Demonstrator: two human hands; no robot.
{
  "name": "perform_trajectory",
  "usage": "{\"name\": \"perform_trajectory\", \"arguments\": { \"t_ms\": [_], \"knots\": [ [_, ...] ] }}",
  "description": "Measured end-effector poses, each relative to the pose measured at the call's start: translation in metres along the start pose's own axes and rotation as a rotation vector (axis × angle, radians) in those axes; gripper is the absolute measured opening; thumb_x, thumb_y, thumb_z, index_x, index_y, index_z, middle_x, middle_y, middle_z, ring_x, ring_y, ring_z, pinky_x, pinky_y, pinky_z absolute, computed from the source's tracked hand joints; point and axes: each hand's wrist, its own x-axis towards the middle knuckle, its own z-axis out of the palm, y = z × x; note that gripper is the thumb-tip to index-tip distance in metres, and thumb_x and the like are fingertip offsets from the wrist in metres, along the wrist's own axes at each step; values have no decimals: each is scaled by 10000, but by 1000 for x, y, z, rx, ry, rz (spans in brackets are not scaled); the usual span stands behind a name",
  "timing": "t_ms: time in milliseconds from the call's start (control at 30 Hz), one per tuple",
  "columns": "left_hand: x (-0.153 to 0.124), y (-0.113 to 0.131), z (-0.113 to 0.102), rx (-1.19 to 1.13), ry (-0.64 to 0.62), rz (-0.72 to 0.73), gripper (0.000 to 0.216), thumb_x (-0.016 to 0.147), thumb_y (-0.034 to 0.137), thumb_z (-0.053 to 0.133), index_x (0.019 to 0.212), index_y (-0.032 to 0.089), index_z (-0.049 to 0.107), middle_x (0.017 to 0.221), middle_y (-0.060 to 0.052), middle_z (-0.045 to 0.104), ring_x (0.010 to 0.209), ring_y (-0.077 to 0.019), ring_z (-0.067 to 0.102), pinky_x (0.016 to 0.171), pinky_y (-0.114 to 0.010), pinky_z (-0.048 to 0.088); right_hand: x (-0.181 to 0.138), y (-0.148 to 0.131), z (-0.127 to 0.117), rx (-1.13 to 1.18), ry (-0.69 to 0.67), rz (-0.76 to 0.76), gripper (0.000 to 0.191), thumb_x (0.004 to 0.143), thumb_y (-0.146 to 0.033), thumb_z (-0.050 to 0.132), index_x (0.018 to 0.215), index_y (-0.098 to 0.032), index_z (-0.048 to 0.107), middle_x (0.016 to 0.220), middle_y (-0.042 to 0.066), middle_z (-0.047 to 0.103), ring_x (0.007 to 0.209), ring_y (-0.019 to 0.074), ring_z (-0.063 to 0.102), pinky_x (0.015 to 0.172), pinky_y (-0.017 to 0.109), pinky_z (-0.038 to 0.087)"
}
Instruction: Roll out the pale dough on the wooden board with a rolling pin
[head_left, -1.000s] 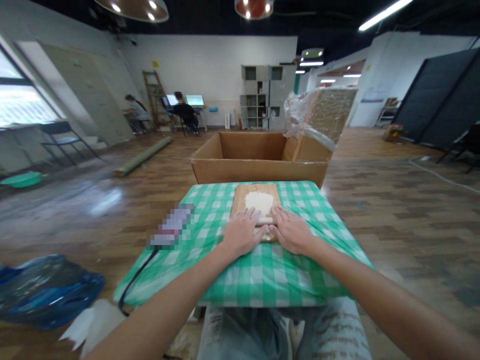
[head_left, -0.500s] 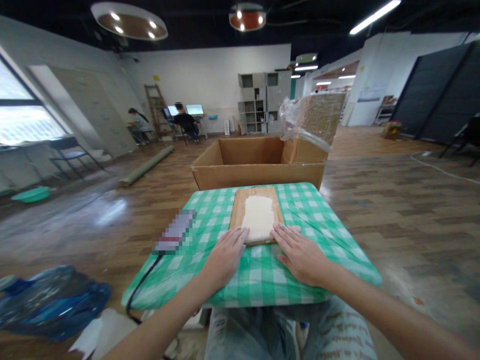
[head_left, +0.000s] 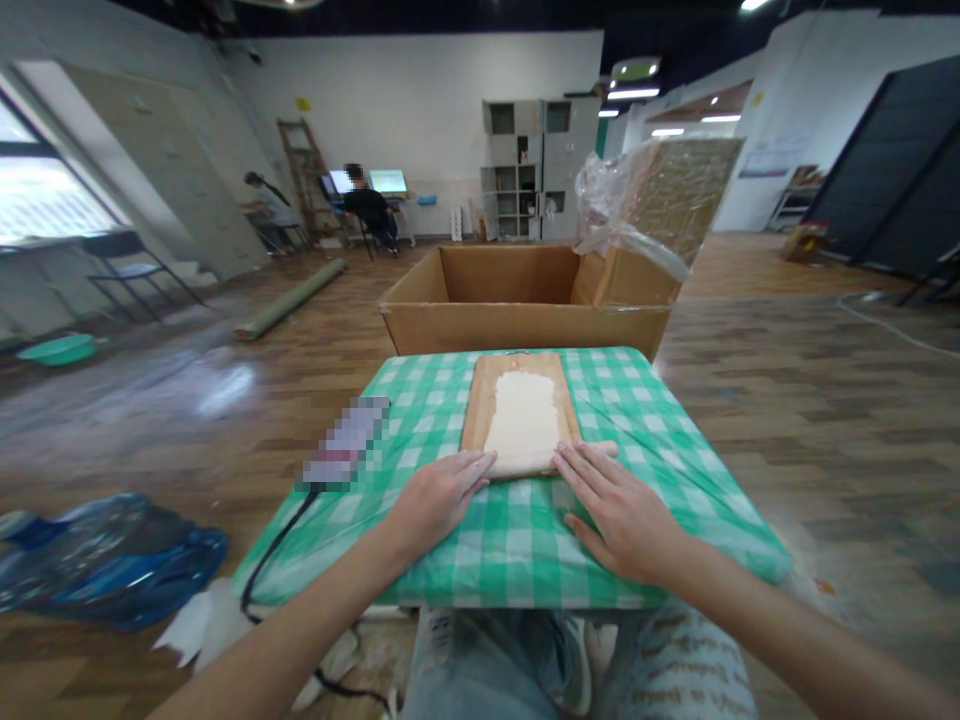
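Observation:
A pale, flat sheet of dough (head_left: 526, 405) lies on a wooden board (head_left: 480, 395). Across the board's near end runs a light wooden rolling pin (head_left: 525, 464), its right end poking out past my fingers. My left hand (head_left: 442, 495) rests its outstretched fingertips on the pin's left part, hiding that end. Over the right part lies my right hand (head_left: 611, 505), fingers long and flat, thumb apart and lower. Neither hand wraps round the pin.
A green checked cloth (head_left: 420, 400) covers the small table. Left on it is a blurred-out phone (head_left: 349, 440) with a black cable. Beyond stands a large cardboard box (head_left: 517, 325). A big plastic water bottle (head_left: 112, 560) lies on the floor at left. Two people sit far back.
The view has tipped down, so everything sits higher. My right hand is slightly farther right, and more of the rolling pin's right end shows. Both hands stay on the pin.

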Motion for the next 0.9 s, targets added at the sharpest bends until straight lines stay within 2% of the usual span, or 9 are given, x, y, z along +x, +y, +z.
{"name": "perform_trajectory", "arguments": {
  "t_ms": [567, 900],
  "knots": [
    [-5, 1, 5, -24, 20, -38, 340, 1060, 268, 504, 1335, 219, 697, 1332, -73, 744, 1193, -220, 735, 1090, -384, 572, -3, -1, 3, 20, 11, 21, 700, 1029, -295, 497, 1682, -163, 279, 1695, 80, 361, 1550, 351, 341, 1263, 558, 357],
    [-6, 2, 4, 13, 38, -20, 340, 1054, 226, 497, 1335, 215, 688, 1319, -90, 747, 1186, -232, 735, 1067, -403, 586, -4, -1, 4, 6, 29, 6, 702, 1026, -299, 507, 1679, -166, 286, 1680, 99, 394, 1538, 357, 361, 1246, 569, 376]
  ]
}}
